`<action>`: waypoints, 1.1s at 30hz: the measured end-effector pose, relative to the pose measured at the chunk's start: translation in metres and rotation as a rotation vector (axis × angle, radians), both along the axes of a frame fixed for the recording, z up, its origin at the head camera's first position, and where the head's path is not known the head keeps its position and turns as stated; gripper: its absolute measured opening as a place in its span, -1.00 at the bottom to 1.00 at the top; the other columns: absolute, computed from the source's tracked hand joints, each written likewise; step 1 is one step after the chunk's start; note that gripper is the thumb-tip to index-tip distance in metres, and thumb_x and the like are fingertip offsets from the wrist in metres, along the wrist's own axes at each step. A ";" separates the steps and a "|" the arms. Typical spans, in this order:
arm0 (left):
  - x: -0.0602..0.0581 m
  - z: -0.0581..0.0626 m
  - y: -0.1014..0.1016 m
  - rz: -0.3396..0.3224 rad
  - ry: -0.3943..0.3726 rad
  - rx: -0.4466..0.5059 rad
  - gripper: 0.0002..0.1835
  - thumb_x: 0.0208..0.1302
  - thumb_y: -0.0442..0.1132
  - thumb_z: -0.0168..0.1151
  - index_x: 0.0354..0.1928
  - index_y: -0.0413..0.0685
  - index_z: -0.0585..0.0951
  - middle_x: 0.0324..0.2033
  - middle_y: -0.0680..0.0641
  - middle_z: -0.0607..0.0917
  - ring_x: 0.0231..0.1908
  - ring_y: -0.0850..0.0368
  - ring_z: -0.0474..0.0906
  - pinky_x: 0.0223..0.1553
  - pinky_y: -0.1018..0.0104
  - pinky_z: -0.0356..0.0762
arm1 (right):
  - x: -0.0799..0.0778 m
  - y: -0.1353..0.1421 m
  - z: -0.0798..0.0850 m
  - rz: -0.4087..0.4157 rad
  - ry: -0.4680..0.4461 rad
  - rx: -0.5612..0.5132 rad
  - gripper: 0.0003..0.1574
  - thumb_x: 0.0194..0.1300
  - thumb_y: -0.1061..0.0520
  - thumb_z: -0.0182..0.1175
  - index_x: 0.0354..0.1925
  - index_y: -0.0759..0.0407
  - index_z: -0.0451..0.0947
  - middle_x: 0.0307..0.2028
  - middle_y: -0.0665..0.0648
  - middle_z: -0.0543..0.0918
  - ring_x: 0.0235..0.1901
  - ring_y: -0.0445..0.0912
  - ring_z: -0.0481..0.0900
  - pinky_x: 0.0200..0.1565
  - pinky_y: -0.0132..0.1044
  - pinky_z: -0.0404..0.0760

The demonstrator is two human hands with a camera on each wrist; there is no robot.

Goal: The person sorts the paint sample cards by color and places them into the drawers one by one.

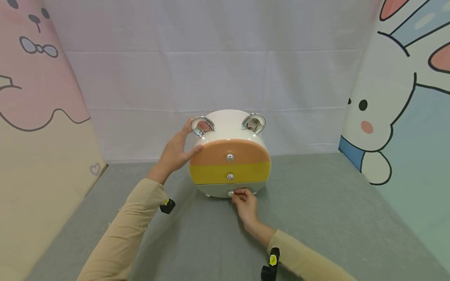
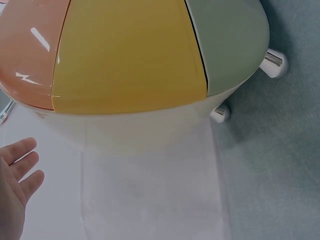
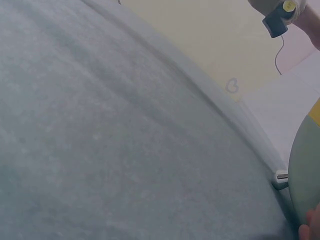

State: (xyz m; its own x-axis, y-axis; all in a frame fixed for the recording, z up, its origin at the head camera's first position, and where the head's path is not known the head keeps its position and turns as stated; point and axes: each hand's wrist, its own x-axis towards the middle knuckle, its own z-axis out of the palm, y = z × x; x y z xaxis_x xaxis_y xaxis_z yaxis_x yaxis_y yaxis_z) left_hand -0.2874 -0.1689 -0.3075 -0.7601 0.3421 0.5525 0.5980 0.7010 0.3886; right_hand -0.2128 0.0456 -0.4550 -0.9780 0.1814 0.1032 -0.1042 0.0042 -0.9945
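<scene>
A small rounded drawer chest [image 1: 226, 123] with a white body and two chrome ear-shaped handles stands upright. Its front has an orange drawer [image 1: 211, 154], a yellow drawer [image 1: 211, 173] and, lowest, a grey-green drawer [image 1: 212, 190], each with a shiny round knob. My left hand [image 1: 174, 152] rests against the chest's upper left side by the ear, thumb at the orange drawer's edge. With thumb and fingertips, my right hand [image 1: 247, 208] pinches the lowest knob [image 1: 230, 193]. A thin dark line parts yellow from green in the left wrist view. Only fingertips [image 3: 314, 225] show in the right wrist view.
Grey cloth [image 1: 316, 203] covers the table under the chest. Behind hangs a white curtain [image 1: 175, 78]. Cartoon-printed panels stand at the left [image 1: 42, 156] and right [image 1: 415, 136]. Short white feet [image 2: 274, 63] hold the chest off the cloth.
</scene>
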 end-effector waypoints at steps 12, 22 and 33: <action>0.003 0.002 0.003 -0.004 -0.006 -0.007 -0.10 0.17 0.14 0.13 0.42 0.22 -0.13 0.23 -0.15 0.34 0.23 -0.12 0.21 0.18 -0.10 0.18 | 0.003 -0.001 0.008 -0.024 -0.098 -0.087 -0.77 0.16 0.30 0.18 -0.22 0.45 0.46 -0.44 0.16 0.63 -0.48 -0.18 0.55 -0.43 -0.35 0.50; 0.004 0.001 0.002 -0.007 -0.010 -0.007 -0.10 0.17 0.11 0.14 0.42 0.20 -0.14 0.23 -0.16 0.35 0.24 -0.11 0.21 0.19 -0.09 0.17 | 0.000 0.003 0.000 -0.008 -0.072 -0.022 -0.76 0.15 0.26 0.20 -0.24 0.43 0.49 -0.45 0.16 0.65 -0.41 -0.08 0.60 -0.45 -0.38 0.49; 0.005 0.001 -0.001 0.041 0.016 -0.064 -0.09 0.15 0.20 0.11 0.42 0.20 -0.12 0.32 -0.11 0.21 0.27 -0.12 0.16 0.17 -0.10 0.19 | 0.010 0.058 0.022 0.098 -0.111 0.110 -0.73 0.16 0.25 0.20 -0.17 0.40 0.51 -0.35 0.15 0.65 -0.27 0.05 0.60 -0.32 -0.18 0.56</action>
